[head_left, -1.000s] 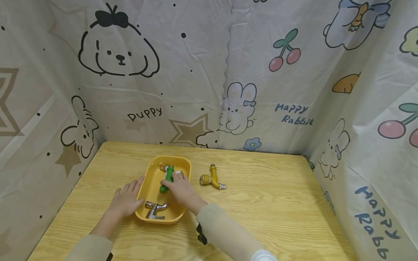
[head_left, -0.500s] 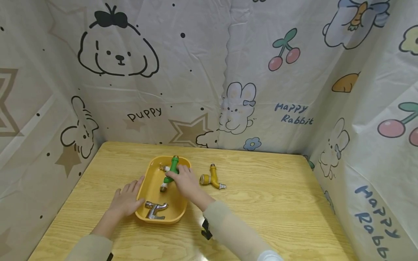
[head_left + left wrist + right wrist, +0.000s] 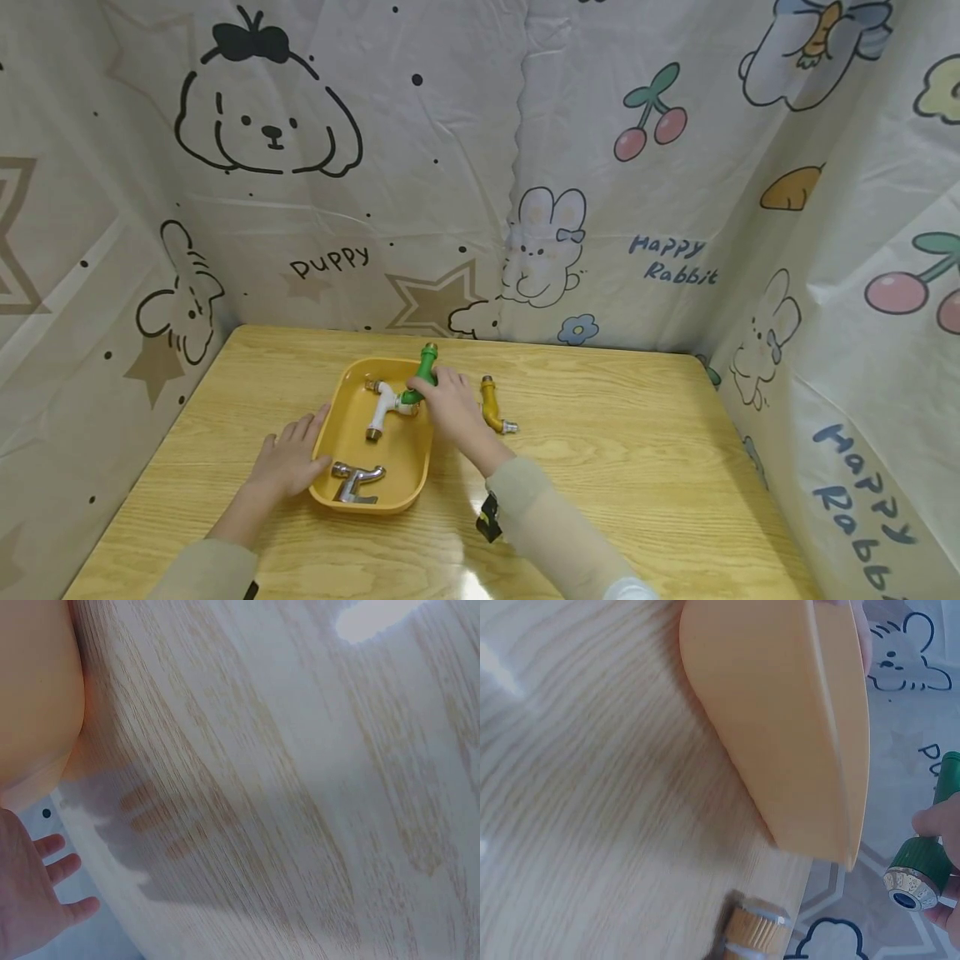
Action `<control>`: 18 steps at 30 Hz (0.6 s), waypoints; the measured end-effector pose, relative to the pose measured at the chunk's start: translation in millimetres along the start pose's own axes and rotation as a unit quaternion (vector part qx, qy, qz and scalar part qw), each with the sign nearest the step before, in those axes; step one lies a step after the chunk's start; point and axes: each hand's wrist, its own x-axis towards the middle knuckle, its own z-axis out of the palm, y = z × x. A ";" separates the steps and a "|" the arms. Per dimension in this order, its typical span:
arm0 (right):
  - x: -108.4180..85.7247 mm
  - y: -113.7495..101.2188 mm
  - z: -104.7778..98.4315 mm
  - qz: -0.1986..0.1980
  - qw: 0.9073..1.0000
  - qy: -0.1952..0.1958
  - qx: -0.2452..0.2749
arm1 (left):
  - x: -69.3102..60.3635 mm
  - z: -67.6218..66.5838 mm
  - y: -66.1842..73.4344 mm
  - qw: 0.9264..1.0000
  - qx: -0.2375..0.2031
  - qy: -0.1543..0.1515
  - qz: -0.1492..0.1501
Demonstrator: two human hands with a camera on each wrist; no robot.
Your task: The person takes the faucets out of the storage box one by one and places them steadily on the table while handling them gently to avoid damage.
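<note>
My right hand (image 3: 456,408) grips a green faucet (image 3: 426,363) over the right rim of the yellow tray (image 3: 324,490). In the right wrist view the green faucet (image 3: 922,859) is held between thumb and fingers, above the tray's wall (image 3: 772,727). A white faucet (image 3: 381,413) and a silver faucet (image 3: 357,477) lie inside the tray. My left hand (image 3: 287,460) rests against the tray's left rim with fingers extended; the left wrist view shows its fingers (image 3: 63,868) straight beside the tray (image 3: 37,690).
A yellow faucet (image 3: 491,407) lies on the wooden table (image 3: 615,450) right of the tray, partly hidden by my right hand. Its ribbed end (image 3: 756,930) appears in the right wrist view. Patterned cloth (image 3: 450,200) hangs behind and on both sides of the table.
My right hand has lifted the green faucet and carried it rightward, from inside the tray to above its right rim, uncovering the white faucet. My left hand has stayed in place.
</note>
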 end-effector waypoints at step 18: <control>-8.4 46.6 -0.6 0.063 0.997 0.041 0.020 | 0.8 0.0 -1.0 1.000 0.001 -0.001 -0.002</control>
